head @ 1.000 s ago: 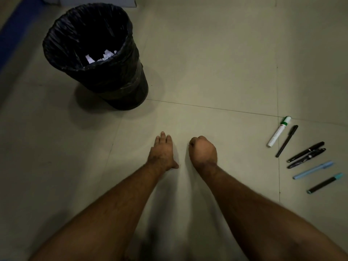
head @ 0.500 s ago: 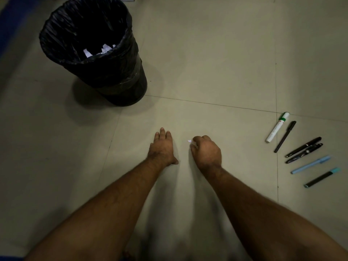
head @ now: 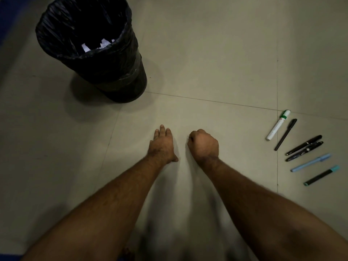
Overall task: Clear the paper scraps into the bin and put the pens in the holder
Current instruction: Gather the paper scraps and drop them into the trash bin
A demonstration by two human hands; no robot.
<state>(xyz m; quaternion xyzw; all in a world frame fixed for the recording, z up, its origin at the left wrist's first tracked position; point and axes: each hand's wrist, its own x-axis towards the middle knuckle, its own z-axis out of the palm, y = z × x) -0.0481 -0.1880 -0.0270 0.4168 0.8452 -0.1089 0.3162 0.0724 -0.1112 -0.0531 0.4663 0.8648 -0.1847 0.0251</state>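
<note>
Clenching right hand (head: 204, 146) fingers (head: 192, 137), left hand (head: 162, 146) flat

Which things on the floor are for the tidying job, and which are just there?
For the job:
- bin with paper scraps inside
- paper scrap in the closed right hand
- left hand, flat on the floor
- white marker and five pens lying in a row

Just there:
- nothing loose, only the tiled floor; no pen holder is in view
</note>
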